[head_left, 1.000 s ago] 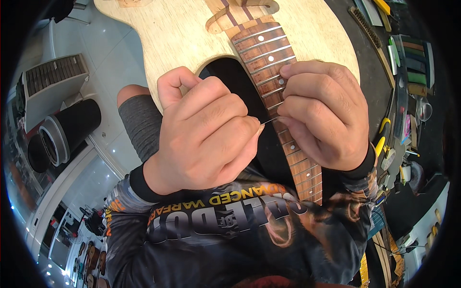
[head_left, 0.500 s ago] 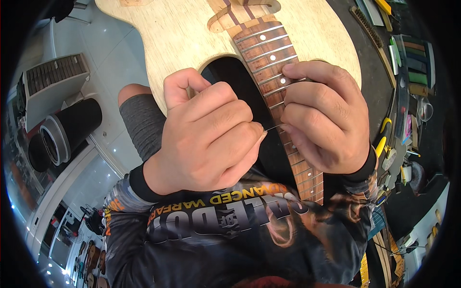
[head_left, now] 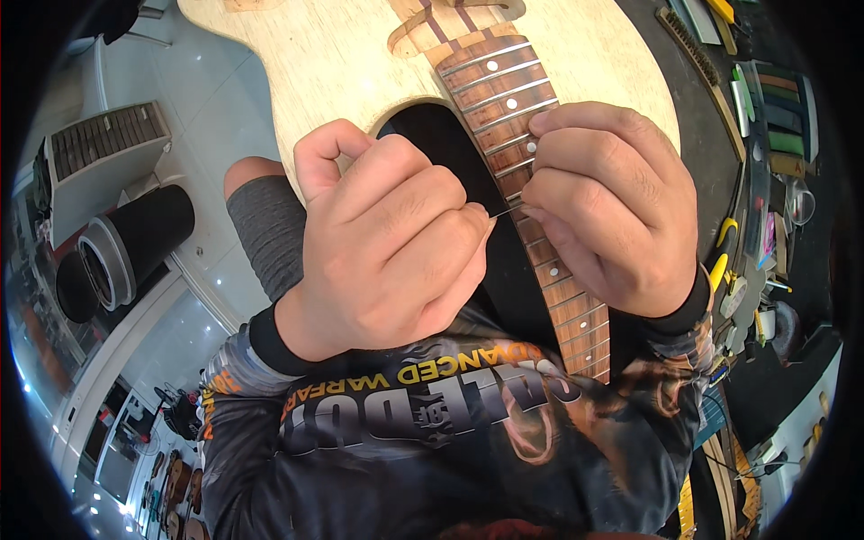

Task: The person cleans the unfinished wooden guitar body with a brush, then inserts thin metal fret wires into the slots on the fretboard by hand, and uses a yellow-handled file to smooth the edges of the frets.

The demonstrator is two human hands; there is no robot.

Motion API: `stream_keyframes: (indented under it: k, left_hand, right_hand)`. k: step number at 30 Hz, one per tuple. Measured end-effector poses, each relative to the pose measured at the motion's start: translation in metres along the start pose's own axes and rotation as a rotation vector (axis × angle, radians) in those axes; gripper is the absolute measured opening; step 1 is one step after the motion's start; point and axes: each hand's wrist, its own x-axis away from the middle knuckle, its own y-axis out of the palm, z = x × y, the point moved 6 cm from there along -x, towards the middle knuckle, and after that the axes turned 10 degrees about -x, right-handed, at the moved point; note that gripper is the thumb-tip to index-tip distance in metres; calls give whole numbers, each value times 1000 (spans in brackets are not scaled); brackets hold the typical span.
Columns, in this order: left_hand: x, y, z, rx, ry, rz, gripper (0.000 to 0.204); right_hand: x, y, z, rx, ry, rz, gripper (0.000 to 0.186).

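Note:
A thin, dark piece of wire spans the small gap between my two hands, above the neck of an electric guitar. My left hand is closed, its thumb and finger pinching one end. The other end sits between the thumb and fingertips of my right hand, which is curled over the fretboard. The right index fingertip is close to the frets; I cannot tell whether it touches them. Beyond both hands lies the pale, unfinished guitar body, with routed cavities around the end of the neck.
Along the right, a dark workbench bears a wire brush, yellow-handled pliers and a rack of coloured blocks. Over on the left floor are a black cylinder and a box of dark slats.
Both hands have shifted slightly up the picture, toward the guitar body, with the wire still held between them. The guitar has barely moved.

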Motion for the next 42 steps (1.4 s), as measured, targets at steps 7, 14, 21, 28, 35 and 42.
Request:
stream_keyframes:
  k: [7, 14, 21, 28, 35, 42]
  left_hand:
    - [3, 0, 2, 50, 26, -35, 30]
    - [2, 1, 2, 99, 15, -55, 27]
    - [-2, 1, -2, 63, -29, -39, 28]
    - [-1, 0, 2, 32, -15, -5, 29]
    - [-6, 1, 5, 80, -21, -123, 29]
    - [-8, 3, 3, 14, -29, -45, 29]
  right_hand:
    - [6, -2, -5, -4, -12, -31, 42]
    - [5, -2, -5, -20, 14, -74, 43]
    - [-3, 0, -3, 37, 19, -108, 38]
    - [6, -1, 1, 3, -13, 2, 34]
    - [7, -5, 1, -49, 11, -28, 31]
    - [10, -4, 8, -9, 27, 33, 33]
